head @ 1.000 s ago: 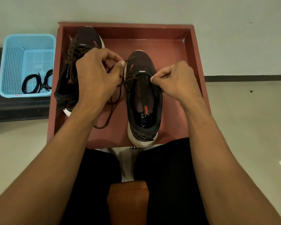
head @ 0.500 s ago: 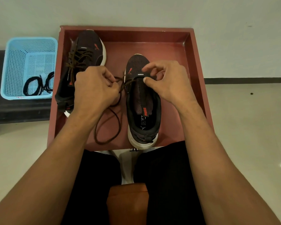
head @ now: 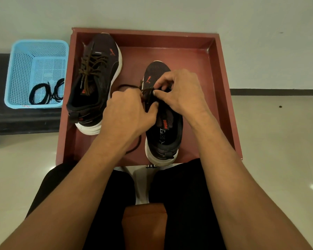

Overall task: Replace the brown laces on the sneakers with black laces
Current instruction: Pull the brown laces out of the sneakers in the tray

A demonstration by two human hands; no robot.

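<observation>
Two dark sneakers with white soles stand in a red-brown tray [head: 222, 83]. The left sneaker [head: 96, 83] is fully laced with a brown lace. On the right sneaker [head: 163, 127] only the front eyelets hold its brown lace [head: 126, 86], whose loose end trails over the tray floor left of the shoe. My left hand [head: 128, 112] grips that lace beside the shoe's tongue. My right hand [head: 179, 91] pinches the lace at the front eyelets. Black laces [head: 45, 93] lie coiled in a blue basket [head: 22, 73].
The blue basket sits on a dark bench [head: 16, 121] left of the tray. The tray rests on a pale tiled floor [head: 278, 141] against a white wall. My knees in black trousers reach the tray's near edge, and a brown stool shows between them.
Both hands have moved closer together over the front of the right sneaker. The left hand came down and right to the tongue, and the loose brown lace now lies mostly under my left forearm.
</observation>
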